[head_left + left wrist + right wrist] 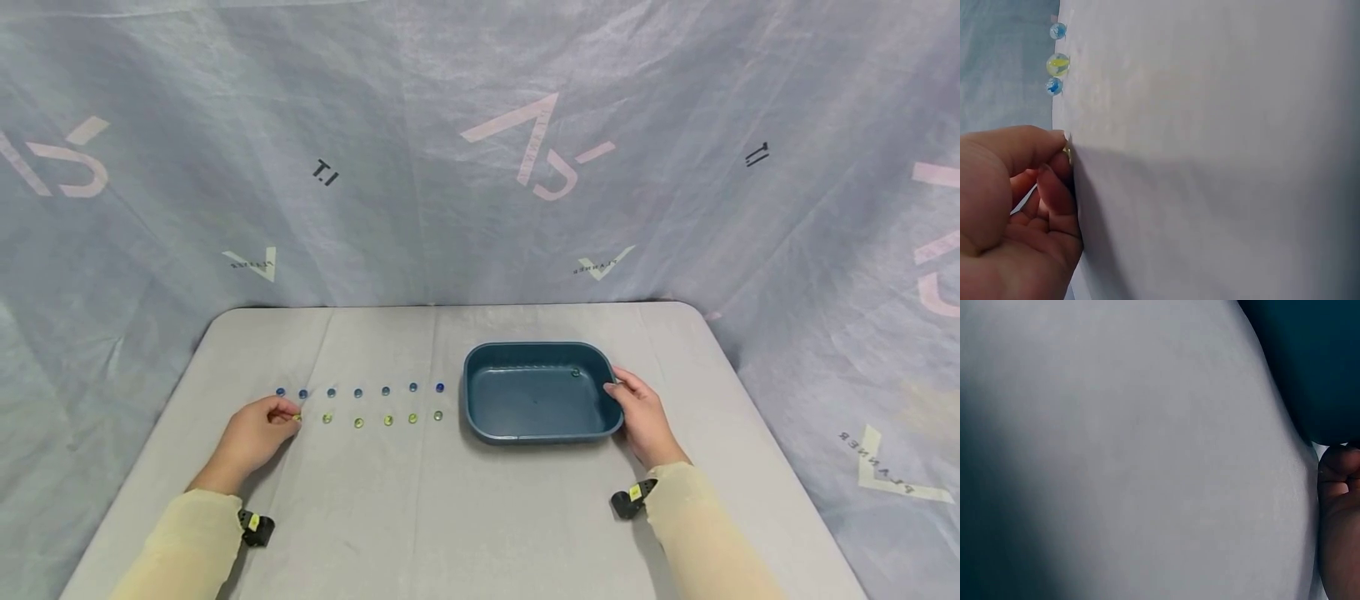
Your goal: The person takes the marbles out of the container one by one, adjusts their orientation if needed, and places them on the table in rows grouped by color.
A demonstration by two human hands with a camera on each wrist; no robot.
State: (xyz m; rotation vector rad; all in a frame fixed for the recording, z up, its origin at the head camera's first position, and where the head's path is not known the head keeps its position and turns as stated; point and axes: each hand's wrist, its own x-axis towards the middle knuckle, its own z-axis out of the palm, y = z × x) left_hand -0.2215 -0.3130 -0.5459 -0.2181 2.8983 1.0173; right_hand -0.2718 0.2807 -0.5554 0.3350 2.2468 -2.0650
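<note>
At the left end of a row of yellow-green marbles [327,418], my left hand [258,433] pinches a yellow-green marble [1068,153] between thumb and fingertips, down at the table's surface. The fingers cover most of that marble. Just behind runs a row of blue marbles [332,392]. On the right stands a dark blue plastic basin [536,438] with rounded corners, a single greenish marble [575,372] lying inside near its back wall. My right hand [647,421] grips the basin's right rim, thumb over the edge and fingers outside.
A pale cloth covers the table [450,517]. Grey printed curtains [420,167] hang behind the table and on both sides. Each wrist wears a small black camera, the left camera [257,529] and the right camera [628,502].
</note>
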